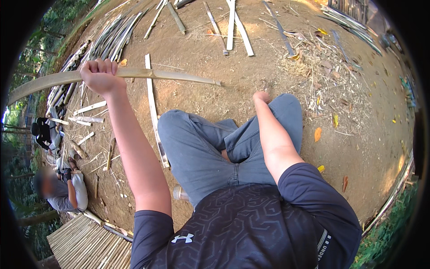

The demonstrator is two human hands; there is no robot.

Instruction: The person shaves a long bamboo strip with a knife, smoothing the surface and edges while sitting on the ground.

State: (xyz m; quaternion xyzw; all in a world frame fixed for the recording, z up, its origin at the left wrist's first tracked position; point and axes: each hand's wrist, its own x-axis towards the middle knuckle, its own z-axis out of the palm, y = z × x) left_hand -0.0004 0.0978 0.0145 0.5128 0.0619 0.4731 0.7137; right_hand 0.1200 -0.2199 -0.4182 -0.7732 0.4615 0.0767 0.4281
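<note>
Gripping a long, pale bamboo strip (pixel 179 76), left hand (pixel 102 78) is out ahead of the body, fingers wrapped over it. Strip runs crosswise, left rim of view to near centre, bent in appearance (lens curves edges), a node ring right of the fist. Right hand (pixel 262 96) low beside the right knee, partly hidden; cannot tell whether clenched, loose or holding anything.

Wearer seated, legs folded, grey-blue trousers (pixel 201 148), dark patterned shirt (pixel 237 228). Flat pale slat (pixel 151 96) on the ground, passing beneath the held strip in view and down past the left knee. Clear container (pixel 180 193) just beside the left hip.

Farther out: loose slats (pixel 230 27) ahead on brown soil (pixel 206 101); heaped strips (pixel 118 38) upper left; pale shavings (pixel 309 65) upper right, orange leaf (pixel 317 134) nearer. Two other people at left, the nearer one (pixel 79 190) seated, wearing dark gloves. Slatted bamboo panel (pixel 89 244) lower left; green foliage (pixel 380 244) lower right
</note>
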